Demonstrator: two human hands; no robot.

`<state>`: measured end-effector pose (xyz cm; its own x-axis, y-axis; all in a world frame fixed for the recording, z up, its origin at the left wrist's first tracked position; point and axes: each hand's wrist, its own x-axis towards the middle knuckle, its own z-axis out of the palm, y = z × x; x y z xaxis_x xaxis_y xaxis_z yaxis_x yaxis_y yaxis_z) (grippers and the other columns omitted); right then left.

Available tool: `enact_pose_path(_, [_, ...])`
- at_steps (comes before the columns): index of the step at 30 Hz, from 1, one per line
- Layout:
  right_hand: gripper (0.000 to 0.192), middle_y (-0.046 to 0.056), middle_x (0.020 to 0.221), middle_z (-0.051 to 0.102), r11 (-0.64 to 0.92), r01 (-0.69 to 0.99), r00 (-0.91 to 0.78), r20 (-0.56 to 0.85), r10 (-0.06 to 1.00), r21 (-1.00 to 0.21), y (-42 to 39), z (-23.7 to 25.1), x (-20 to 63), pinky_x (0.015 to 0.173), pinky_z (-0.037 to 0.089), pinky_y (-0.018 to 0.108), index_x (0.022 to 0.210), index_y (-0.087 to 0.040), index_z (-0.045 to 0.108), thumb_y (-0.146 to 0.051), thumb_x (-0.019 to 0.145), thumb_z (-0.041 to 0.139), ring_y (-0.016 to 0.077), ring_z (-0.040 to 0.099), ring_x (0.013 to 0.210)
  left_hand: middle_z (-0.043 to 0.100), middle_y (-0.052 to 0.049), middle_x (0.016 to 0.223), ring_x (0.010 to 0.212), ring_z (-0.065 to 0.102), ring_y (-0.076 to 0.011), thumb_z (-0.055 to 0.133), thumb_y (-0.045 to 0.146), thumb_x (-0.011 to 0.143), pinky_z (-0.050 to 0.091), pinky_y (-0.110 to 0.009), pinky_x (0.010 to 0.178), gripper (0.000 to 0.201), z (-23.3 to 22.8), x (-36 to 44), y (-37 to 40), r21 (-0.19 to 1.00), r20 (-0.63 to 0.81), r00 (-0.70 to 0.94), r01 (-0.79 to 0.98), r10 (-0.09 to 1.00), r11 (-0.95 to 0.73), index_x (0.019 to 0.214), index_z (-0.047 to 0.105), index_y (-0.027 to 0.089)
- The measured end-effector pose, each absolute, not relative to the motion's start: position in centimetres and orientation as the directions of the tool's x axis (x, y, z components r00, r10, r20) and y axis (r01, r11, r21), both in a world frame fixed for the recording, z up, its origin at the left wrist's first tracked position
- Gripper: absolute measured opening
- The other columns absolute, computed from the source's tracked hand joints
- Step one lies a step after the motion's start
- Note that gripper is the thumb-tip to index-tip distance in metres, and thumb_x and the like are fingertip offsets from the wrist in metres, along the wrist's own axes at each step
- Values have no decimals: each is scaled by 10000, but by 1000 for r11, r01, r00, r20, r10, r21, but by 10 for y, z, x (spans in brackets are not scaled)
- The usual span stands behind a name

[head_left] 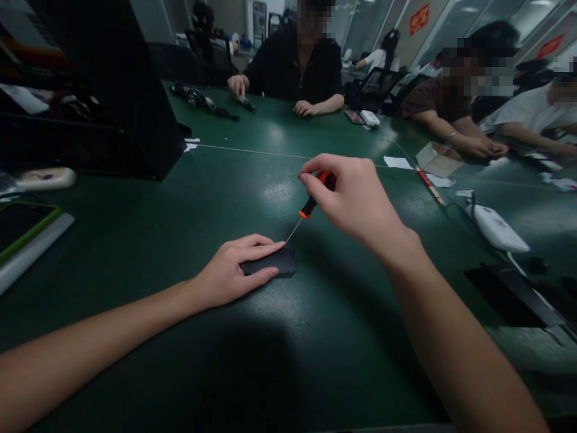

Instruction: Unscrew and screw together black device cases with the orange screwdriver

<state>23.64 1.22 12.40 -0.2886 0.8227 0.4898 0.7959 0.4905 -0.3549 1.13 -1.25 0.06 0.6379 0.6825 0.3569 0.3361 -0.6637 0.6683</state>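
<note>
- As my left hand (229,263) lies nearer, thumb and forefinger clasp the black block (283,261) on the glossy green table (153,240), long axis left-to-right.
- Beyond, my right hand (354,195) grips the screwdriver (309,207) by its orange-and-black handle, thin shaft slanting down-left to the block's far edge.
- Farther, I see a pale box (436,159).

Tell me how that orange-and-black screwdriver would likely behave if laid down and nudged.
The screwdriver should stay stiff: its thin shaft looks straight. It is probably handle-heavy, as the handle is much thicker than the shaft. On the shiny table it might roll, though the right hand hides much of the handle's shape.
</note>
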Motion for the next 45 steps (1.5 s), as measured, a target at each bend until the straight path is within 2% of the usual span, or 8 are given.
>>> enact_pose_path(9, [215,41,804,717,491,790,-295,473,830,-368,17,122,242,768,441,319,945,-160,750,-255,925,558,167,606,721,675,-93,1275,1130,660,-216,647,310,968,510,-332,991,431,0,12,-12,677,367,634,320,681,-663,1381,637,188])
enact_pose_path(16, [326,44,939,694,677,672,-511,474,717,-301,-9,135,225,766,451,303,1210,-150,604,-168,897,517,165,614,795,690,-88,1268,1146,661,-223,669,333,955,501,-345,1015,394,2,12,-13,681,348,626,342,698,-647,1313,657,171])
enact_pose_path(21, [154,30,854,667,685,691,-553,442,706,-230,-18,139,224,712,436,291,1025,-167,626,-250,937,531,152,597,734,706,-82,1239,1141,667,-231,673,318,944,505,-357,1017,360,3,13,-12,677,346,623,353,702,-646,1271,658,169])
enact_pose_path(23, [186,27,783,647,649,744,-536,438,721,-159,-20,140,226,702,429,300,978,-178,634,-346,957,556,167,603,725,706,-80,1236,1142,666,-230,673,319,943,505,-355,1016,356,3,14,-12,674,350,623,351,700,-649,1267,656,173])
enact_pose_path(28, [219,54,779,659,562,826,-508,378,774,-39,-27,145,230,701,417,325,1033,-176,651,-352,970,538,205,621,739,708,-78,1232,1133,670,-228,684,358,938,510,-345,1010,364,2,13,-12,670,356,619,353,700,-653,1253,665,176])
enact_pose_path(33, [304,55,913,703,624,779,-582,308,752,-52,-31,149,228,701,409,311,1207,-163,612,-259,938,506,192,630,775,705,-82,1251,1160,663,-240,682,355,935,507,-363,1021,376,2,13,-12,663,352,622,362,699,-656,1264,661,175])
enact_pose_path(40, [236,41,913,714,658,746,-625,238,744,-97,-36,156,226,734,429,315,1075,-190,666,-206,875,543,194,636,821,710,-92,1254,1151,672,-259,679,351,926,518,-387,1001,352,2,15,-14,662,357,617,364,702,-656,1232,677,177])
enact_pose_path(45, [198,53,887,715,625,776,-595,233,769,-83,-34,156,228,748,434,315,974,-189,690,-292,959,522,196,651,834,693,-95,1293,1187,653,-255,642,376,952,506,-371,1025,394,3,7,-7,642,344,650,363,678,-675,1297,648,187])
